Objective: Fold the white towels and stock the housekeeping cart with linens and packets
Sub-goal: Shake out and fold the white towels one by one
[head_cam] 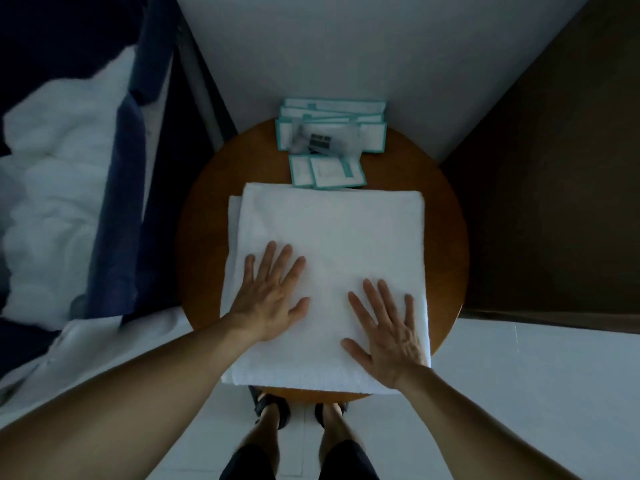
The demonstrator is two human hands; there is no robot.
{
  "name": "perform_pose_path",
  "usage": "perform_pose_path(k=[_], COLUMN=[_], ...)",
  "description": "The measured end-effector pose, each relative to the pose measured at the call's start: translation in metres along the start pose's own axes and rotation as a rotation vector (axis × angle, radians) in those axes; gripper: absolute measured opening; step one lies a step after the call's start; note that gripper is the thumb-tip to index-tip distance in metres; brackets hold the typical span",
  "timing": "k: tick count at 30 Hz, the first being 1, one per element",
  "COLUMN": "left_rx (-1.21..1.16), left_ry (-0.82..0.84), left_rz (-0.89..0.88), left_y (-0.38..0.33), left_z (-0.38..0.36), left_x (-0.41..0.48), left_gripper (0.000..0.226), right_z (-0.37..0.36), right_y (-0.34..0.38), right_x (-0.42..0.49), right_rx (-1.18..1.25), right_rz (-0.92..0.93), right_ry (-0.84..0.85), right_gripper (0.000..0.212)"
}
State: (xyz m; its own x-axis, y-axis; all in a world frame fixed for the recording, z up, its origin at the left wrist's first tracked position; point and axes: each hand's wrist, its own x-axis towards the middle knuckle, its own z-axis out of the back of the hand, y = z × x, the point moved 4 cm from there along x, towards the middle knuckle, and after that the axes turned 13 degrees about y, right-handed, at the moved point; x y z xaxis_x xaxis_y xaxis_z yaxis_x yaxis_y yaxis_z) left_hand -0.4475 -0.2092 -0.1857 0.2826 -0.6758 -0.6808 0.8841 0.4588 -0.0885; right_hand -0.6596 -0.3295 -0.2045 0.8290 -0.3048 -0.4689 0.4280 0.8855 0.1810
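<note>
While both palms lie flat on it, the left hand (273,292) is spread, fingers straight and apart, pressing the near-left part of the folded towel (332,230). The right hand (384,337) is spread the same way near the towel's near-right corner. The towel lies square on the round wooden surface (202,237), its near edge hanging a little over the rim. A white layer peeks out along its left side; whether that is a second towel or a fold cannot be told. Just past the far edge lie two small teal-edged packets (327,172), and beyond them a pile of larger packets (370,133) by the wall, with a clear pouch (322,138) on top. To the left, a blue bag (130,202) holds crumpled white linen (59,188). Below the surface, sandalled feet (273,412) stand on the pale floor (519,382).
</note>
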Motion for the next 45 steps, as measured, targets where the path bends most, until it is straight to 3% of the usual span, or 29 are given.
perform_pose_path(k=[6,11,16,20,26,33,38,42,45], left_rx=[0.088,-0.03,-0.157,-0.246,-0.388,-0.466,-0.486,-0.513,-0.54], left_ry=[-0.213,-0.454,-0.554,-0.584,-0.479,-0.289,-0.177,-0.211,-0.202], left_rz=[0.091,0.197,0.388,0.516,0.577,0.497,0.432,0.364,0.326], left_y=[0.017,0.064,0.159,0.262,0.395,0.488,0.514,0.521,0.521], left_z=[0.115,0.198,0.228,0.215,0.164,0.084,0.049,0.044,0.045], left_x=[-0.036,-0.093,-0.154,-0.187,-0.19,-0.147,-0.106,-0.082,-0.071], left_gripper=[0.076,0.075,0.079,0.076,0.074,0.072,0.07,0.069,0.069], right_z=[0.115,0.231,0.31,0.338,0.315,0.221,0.19,0.181,0.181], right_y=[0.015,0.059,0.147,0.227,0.342,0.41,0.401,0.376,0.37], right_x=[0.029,0.06,0.095,0.142,0.224,0.334,0.397,0.419,0.423], right_rx=[-0.022,-0.036,-0.046,-0.105,-0.154,-0.058,0.002,0.169,0.108], right_rz=[0.037,0.13,0.302,0.367,0.365,0.118,-0.101,-0.285,-0.338], right_ry=[-0.125,-0.248,-0.298,-0.242,0.008,0.35,0.323,0.311,0.347], right_gripper=[0.076,0.074,0.076,0.08,0.087,0.114,0.118,0.117,0.11])
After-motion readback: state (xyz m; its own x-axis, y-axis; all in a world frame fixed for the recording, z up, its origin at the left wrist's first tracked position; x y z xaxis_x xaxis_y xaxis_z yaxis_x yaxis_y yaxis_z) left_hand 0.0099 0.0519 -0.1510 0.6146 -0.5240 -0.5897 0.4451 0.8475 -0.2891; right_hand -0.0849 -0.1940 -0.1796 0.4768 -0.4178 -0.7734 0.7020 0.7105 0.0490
